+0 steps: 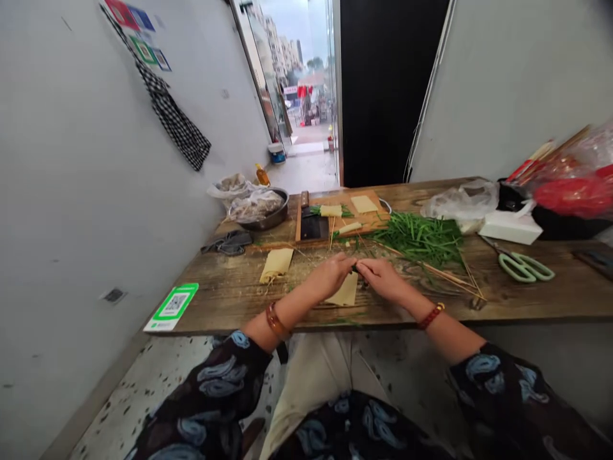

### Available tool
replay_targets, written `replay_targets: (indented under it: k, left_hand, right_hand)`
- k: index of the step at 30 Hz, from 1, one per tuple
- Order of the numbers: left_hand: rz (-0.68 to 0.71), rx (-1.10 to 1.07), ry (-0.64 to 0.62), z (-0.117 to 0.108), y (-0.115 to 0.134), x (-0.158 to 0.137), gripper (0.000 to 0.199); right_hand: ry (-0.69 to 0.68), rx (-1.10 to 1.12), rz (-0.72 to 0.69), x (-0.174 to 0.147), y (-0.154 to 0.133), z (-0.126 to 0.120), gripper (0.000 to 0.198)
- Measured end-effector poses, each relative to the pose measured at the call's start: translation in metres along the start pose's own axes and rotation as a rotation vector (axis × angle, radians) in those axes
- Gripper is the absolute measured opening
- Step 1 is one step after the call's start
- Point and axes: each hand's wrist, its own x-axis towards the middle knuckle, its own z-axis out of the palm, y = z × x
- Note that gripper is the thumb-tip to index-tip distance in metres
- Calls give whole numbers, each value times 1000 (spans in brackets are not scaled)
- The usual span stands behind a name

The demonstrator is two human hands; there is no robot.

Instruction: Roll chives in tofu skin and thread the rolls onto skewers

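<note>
The left hand (pixel 336 272) and the right hand (pixel 382 276) come together at the fingertips, both pinching a small bunch of greens (pixel 354 269), which the fingers mostly cover. Just below it, partly under the left hand, a yellow sheet (pixel 345 295) lies on the table (pixel 225 284), not yet rolled. To the left is a stack of sheets (pixel 276 263); to the right, a heap of green leaves (pixel 424 236) beside thin sticks (pixel 450 276). Farther away, on the cutting board (pixel 376 220), two rolls (pixel 331 211) seem already made, so I judge that much material remains.
</note>
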Motion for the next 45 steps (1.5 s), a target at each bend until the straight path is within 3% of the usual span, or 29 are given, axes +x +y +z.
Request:
replay_targets:
  k: [3,6,16,20,26,30,33,39,45]
  left_hand:
    - [42,-127,20,6,-11,-10,28]
    - [58,-173,35,14,-16,-25,27]
    - [90,3,130,37,-21,-58,25]
    - [84,12,120,37,-19,-57,23]
    - [4,-255,109,28,-28,-61,23]
    - [-94,-397,226,19,-33,-69,28]
    - [-90,-371,313,18,-29,-70,24]
    - [80,-257,184,28,-20,-64,14]
    - [45,-288,172,35,-23,-64,15]
  right_hand:
    - [23,11,74,-5,-7,13,33]
    - [44,-103,45,-14,-13,29,30]
    - [69,-580,8,-44,-35,56,23]
    - [140,-497,-16,-47,-28,58,18]
    - [147,-297,-16,-45,-18,58,15]
    - [151,-309,-24,-46,-19,58,16]
    - [140,-353,-39,-47,-21,58,17]
    - [89,-467,-41,-43,-27,52,17]
    - [15,-462,-72,-37,-26,43,16]
